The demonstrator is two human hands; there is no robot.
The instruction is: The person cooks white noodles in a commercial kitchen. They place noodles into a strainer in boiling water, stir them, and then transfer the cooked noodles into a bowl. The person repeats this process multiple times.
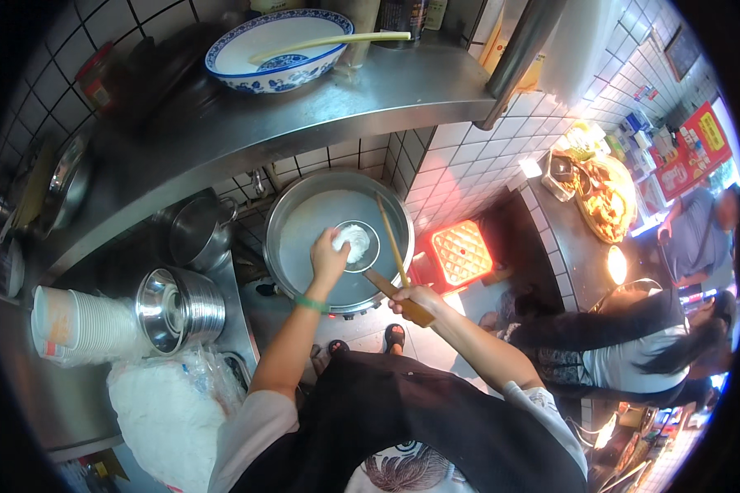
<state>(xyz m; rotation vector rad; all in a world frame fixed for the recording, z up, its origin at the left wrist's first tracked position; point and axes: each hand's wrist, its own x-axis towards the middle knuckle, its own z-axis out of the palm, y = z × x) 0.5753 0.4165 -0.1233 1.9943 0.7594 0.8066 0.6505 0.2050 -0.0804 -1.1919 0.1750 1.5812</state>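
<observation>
In front of me stands a large round steel pot (293,280) of cloudy liquid. A round strainer (372,262) is over the liquid, with a white mass (354,241) in it that looks like noodles. My left hand (329,257) grips this mass at the strainer's left side, thumb towards the middle. The strainer's flat wooden handle (385,286) runs into my right hand (418,303), which is closed around it. Long wooden chopsticks (390,231) also run from my right hand to the pot's far right rim; whether one or two is unclear.
A steel shelf (401,80) crosses above the pot, bearing a blue-and-white bowl (308,77). Stacked steel bowls (200,308), plastic tubs (92,320) and a white bag (160,425) sit left. A red stool (462,252) stands right; another person (635,357) is beyond.
</observation>
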